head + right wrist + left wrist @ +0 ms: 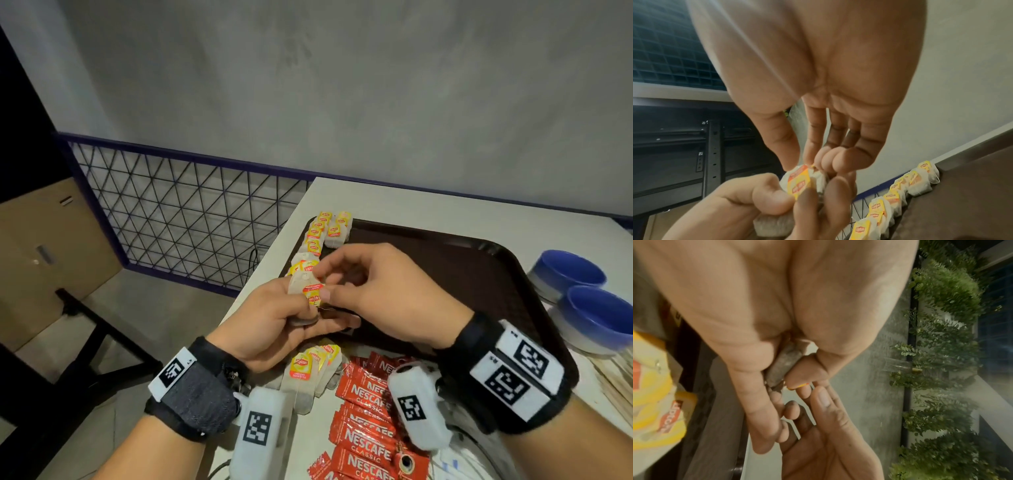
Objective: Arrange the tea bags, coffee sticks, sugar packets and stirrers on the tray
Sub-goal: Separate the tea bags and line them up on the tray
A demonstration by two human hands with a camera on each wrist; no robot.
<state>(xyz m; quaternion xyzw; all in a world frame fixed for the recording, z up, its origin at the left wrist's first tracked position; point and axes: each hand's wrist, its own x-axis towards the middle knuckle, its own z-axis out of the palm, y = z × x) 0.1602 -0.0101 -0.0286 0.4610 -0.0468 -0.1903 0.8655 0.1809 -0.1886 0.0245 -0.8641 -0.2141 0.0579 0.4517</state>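
My left hand [305, 310] grips a small bunch of tea bags [306, 282] just above the near left corner of the dark brown tray [445, 267]. The right hand [323, 286] pinches the top tea bag of that bunch, by its yellow tag [799, 181], between thumb and forefinger. In the left wrist view a grey tea bag [783, 365] sits squeezed between my left fingers. A row of tea bags [320, 229] lies along the tray's left edge. Loose tea bags [308, 373] and red coffee sticks [366, 404] lie on the table in front of the tray.
Two blue bowls [568, 270] stand to the right of the tray, with pale wooden stirrers [616, 373] in front of them. White packets [448, 462] lie at the near right. The table's left edge [274, 246] drops off beside the tray, next to a wire-mesh railing [178, 212].
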